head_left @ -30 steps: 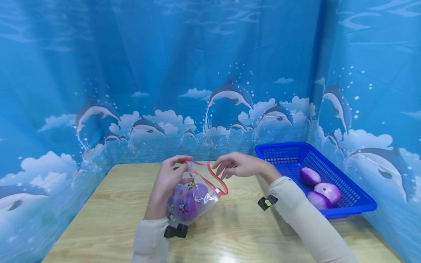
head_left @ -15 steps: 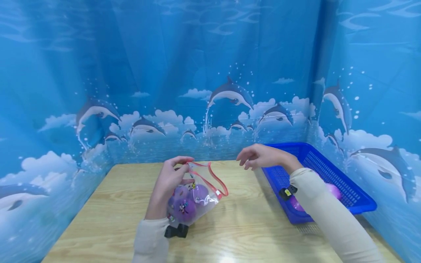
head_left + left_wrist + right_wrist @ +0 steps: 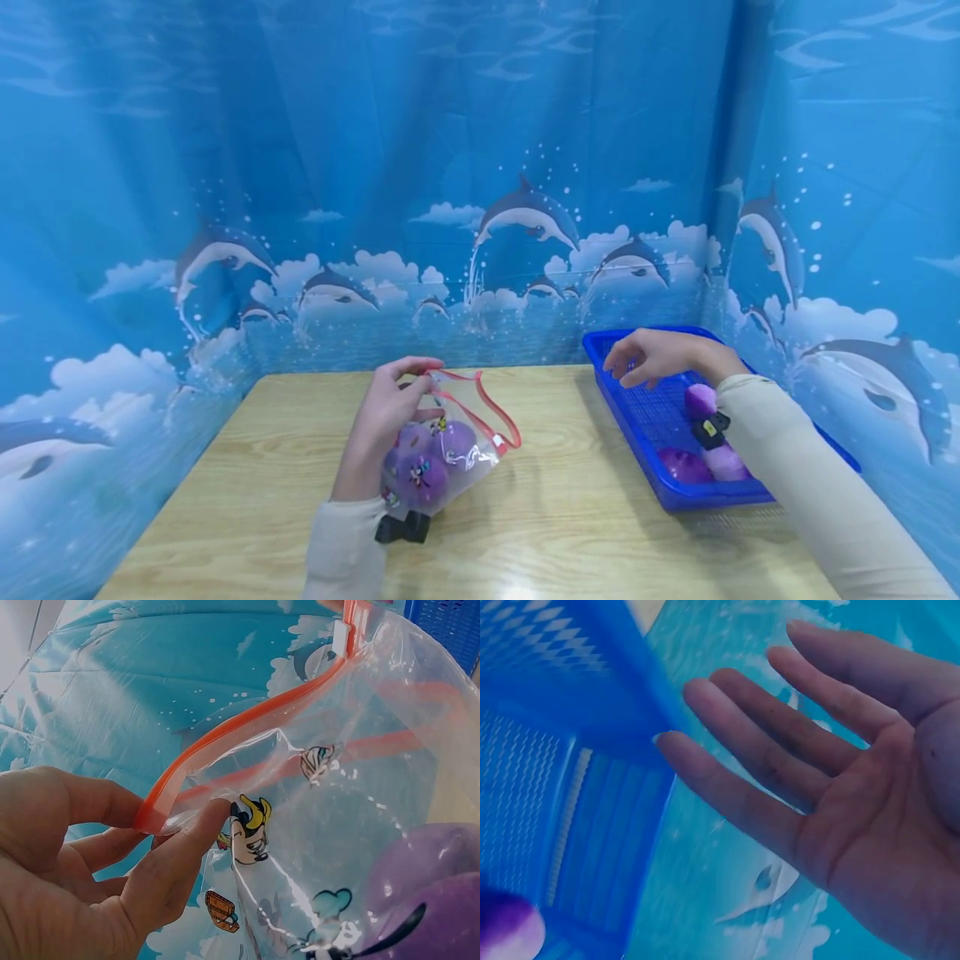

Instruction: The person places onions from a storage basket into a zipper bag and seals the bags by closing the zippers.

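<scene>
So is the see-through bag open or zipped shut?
Open. The bag's red zip edges stand apart in a wide loop, and the left hand pinches one edge to hold it up.

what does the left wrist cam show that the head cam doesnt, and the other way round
Only the left wrist view shows the pinch up close: the left hand holds the red zip strip between thumb and forefinger, and the cartoon prints on the film are plain.

Only the head view shows the wooden table, the right hand open over the blue basket, and the purple onions in that basket.

Both show the left hand gripping the clear zip bag, which gapes open with purple onions inside, against the dolphin curtain.
</scene>
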A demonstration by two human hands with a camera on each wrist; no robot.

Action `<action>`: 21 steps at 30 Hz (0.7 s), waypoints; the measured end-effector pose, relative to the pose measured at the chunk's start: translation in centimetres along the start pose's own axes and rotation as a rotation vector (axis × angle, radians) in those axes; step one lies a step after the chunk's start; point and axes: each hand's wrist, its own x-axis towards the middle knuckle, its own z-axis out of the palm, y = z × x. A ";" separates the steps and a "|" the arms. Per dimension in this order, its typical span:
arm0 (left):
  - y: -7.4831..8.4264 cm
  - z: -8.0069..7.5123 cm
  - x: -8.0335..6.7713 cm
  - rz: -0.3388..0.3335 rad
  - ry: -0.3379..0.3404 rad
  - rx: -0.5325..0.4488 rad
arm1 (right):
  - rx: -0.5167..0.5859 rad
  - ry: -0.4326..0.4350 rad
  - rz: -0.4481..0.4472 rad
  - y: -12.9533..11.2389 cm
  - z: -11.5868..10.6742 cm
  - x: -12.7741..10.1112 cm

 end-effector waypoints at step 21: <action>0.1 0.0 0.0 -0.008 0.003 -0.003 | 0.019 -0.239 0.372 5.4 2.9 -1.9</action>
